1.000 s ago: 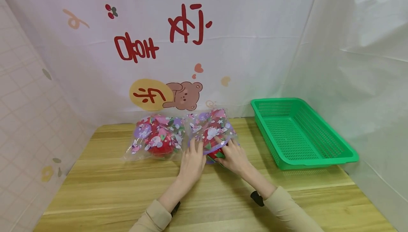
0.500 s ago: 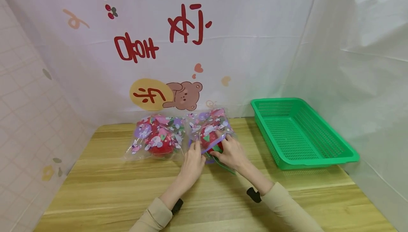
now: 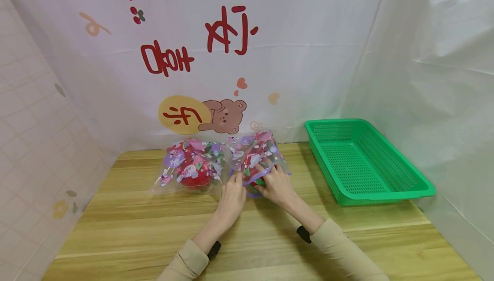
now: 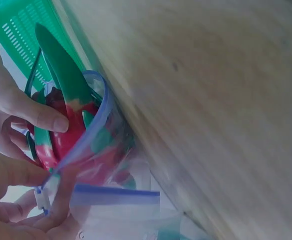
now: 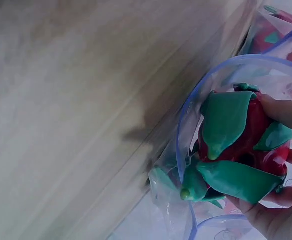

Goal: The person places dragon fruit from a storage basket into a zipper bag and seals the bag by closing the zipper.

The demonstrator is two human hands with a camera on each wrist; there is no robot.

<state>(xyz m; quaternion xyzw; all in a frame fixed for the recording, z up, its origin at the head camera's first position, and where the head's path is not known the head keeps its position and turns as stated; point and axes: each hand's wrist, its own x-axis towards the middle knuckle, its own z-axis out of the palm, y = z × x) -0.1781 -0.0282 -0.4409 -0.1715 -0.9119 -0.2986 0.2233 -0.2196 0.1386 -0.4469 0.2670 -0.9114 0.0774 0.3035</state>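
In the head view my left hand (image 3: pixel 231 197) pinches the left end of the mouth of a printed zip bag (image 3: pixel 241 152). A small white slider (image 4: pixel 42 198) shows beside its fingers in the left wrist view. My right hand (image 3: pixel 278 188) reaches into the mouth and grips a red dragon fruit with green leaf scales (image 5: pixel 255 122), its fingers around one side. The purple rim (image 5: pixel 179 135) of the bag stands wide around the fruit in the right wrist view. The fruit's lower part is hidden inside the bag.
A second printed bag (image 3: pixel 194 169) with red and green contents lies left of the first on the wooden table (image 3: pixel 162 225). To the right stands a green plastic basket (image 3: pixel 351 165) with slotted sides. A patterned cloth (image 3: pixel 301 58) hangs behind the table.
The right hand has shifted slightly left with the dragon fruit. A green leaf tip that stuck out below the right hand half a second ago no longer shows. The left hand stays at the bag's rim.
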